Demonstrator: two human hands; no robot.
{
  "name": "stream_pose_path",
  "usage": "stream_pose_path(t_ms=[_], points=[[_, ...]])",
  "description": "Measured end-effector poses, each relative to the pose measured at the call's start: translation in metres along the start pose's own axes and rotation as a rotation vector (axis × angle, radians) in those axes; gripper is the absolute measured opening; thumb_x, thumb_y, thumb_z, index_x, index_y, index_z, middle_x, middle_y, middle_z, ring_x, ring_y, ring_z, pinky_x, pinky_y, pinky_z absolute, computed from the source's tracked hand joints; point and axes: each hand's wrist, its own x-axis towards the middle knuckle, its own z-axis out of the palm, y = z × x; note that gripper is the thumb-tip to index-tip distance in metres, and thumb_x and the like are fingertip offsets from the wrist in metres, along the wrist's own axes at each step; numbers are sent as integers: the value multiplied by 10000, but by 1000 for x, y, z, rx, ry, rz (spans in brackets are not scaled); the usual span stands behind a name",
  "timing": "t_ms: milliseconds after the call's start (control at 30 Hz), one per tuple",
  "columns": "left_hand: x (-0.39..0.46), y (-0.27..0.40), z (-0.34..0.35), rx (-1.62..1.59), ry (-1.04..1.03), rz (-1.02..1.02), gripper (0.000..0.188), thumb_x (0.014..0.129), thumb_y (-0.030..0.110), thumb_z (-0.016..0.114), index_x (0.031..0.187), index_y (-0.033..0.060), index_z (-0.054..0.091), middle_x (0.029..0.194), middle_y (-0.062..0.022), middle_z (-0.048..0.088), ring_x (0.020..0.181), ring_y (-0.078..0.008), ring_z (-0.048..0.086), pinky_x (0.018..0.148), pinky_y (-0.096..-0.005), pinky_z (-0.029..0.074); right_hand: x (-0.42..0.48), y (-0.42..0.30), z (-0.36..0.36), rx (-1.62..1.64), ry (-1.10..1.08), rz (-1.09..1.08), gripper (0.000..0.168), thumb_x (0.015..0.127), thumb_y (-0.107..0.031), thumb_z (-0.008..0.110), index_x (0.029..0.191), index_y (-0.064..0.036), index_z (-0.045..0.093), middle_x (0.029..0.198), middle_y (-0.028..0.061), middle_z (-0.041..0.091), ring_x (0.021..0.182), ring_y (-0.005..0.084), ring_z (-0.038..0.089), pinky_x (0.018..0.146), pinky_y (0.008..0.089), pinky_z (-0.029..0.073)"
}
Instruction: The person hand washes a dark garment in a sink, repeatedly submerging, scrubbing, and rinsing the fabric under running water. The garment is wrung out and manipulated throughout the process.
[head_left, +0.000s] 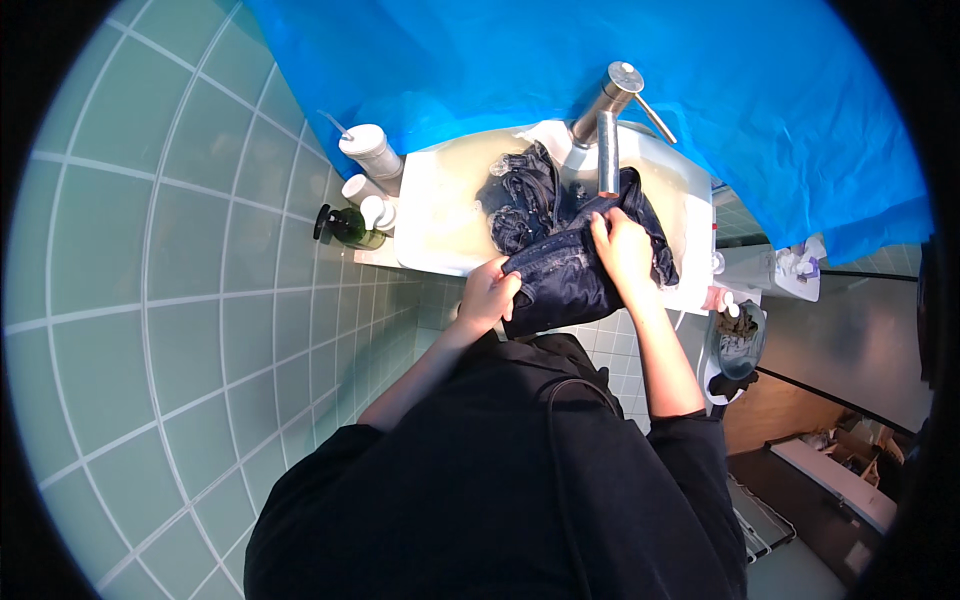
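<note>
A wet dark-blue garment, seemingly denim (566, 274), lies bunched partly in a white washbasin (431, 261) and hangs over its front rim. My left hand (489, 294) grips its edge at the left, thumb on top. Higher up and to the right, my right hand (624, 244) pinches the cloth just below the spout of a metal faucet (609, 154). Cloudy yellowish water (450, 202) stands in the basin around the rest of the fabric, with some suds on it. No flow from the spout can be made out.
Left of the basin stand a lidded white container with a straw (373, 154), white bottles and a green pump bottle (356, 227) beside the tiled wall. Blue sheeting (465, 60) hangs behind. At right are a pink bottle (718, 298) and a tub holding cloth (739, 349).
</note>
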Motion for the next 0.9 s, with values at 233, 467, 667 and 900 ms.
stream_pose_path(t_ms=[233,467,667,900], points=[[-3,-6,4,341,-3,147,166,952,150,515,874,11,561,527,4,495,429,-72,482,401,-272,375,-39,-84,14,362,-257,-175,302,835,-325,656,776,-36,590,682,221,618,678,408,644,625,462,510],[-8,-1,10,-37,41,37,191,987,126,458,804,73,453,544,30,408,405,-61,377,383,-222,298,-3,-15,11,-131,-143,-15,294,843,-359,609,799,-69,629,703,168,672,681,359,686,636,468,554],[-4,-2,14,-55,65,-3,174,969,145,489,816,62,507,563,63,429,422,-36,387,383,-220,319,-27,-80,9,441,-223,-201,294,861,-349,613,813,-60,609,675,192,628,666,386,651,616,468,511],[-8,-6,5,-34,9,15,169,940,69,437,776,64,475,551,29,413,404,-67,363,379,-230,302,-17,-53,22,-2,-180,-100,228,838,-314,588,844,-90,626,717,180,672,691,365,689,652,492,559]])
